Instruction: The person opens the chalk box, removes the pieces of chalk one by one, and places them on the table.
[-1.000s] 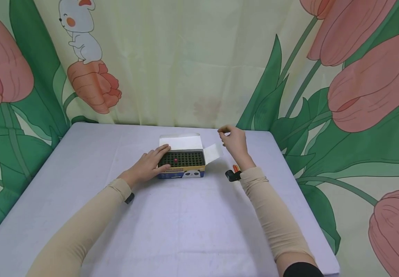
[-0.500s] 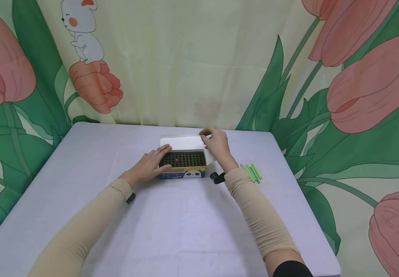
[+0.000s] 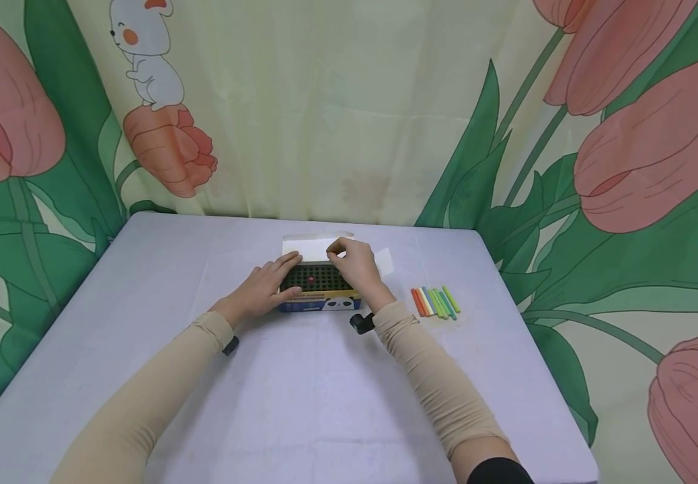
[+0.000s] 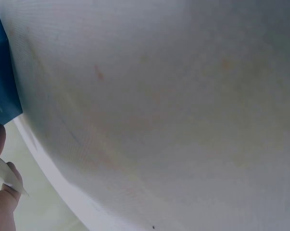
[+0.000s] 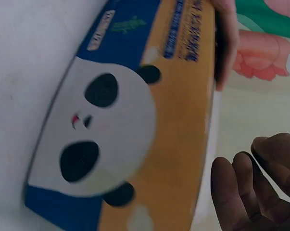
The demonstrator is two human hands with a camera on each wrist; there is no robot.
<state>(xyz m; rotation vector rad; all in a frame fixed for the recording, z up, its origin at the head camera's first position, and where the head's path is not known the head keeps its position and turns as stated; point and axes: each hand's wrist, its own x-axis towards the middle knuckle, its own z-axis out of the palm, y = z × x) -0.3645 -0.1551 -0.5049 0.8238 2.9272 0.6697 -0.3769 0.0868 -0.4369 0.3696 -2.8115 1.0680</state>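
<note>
An open cardboard box (image 3: 302,306) with a panda on its side stands on the table; its inside is a dark grid of holes, with one pinkish-red stick end (image 3: 311,279) showing. My left hand (image 3: 264,284) rests on the box's left end, fingers on the back edge and thumb on the front. Over the right part of the box hovers my right hand (image 3: 355,264), fingers bent and thumb near the index finger. In the right wrist view the fingers (image 5: 225,185) appear beside the box; whether they pinch anything does not show.
Several chalk-like coloured sticks (image 3: 436,302), red, orange, white, blue and green, lie in a row right of the box. The box's white lid (image 3: 315,247) leans back, and a side flap (image 3: 384,261) sticks out to the right. A printed curtain (image 3: 300,121) hangs behind the table.
My right hand has moved left and slightly down, from beyond the side flap to above the box, uncovering the row of coloured sticks. My left hand stays on the box.
</note>
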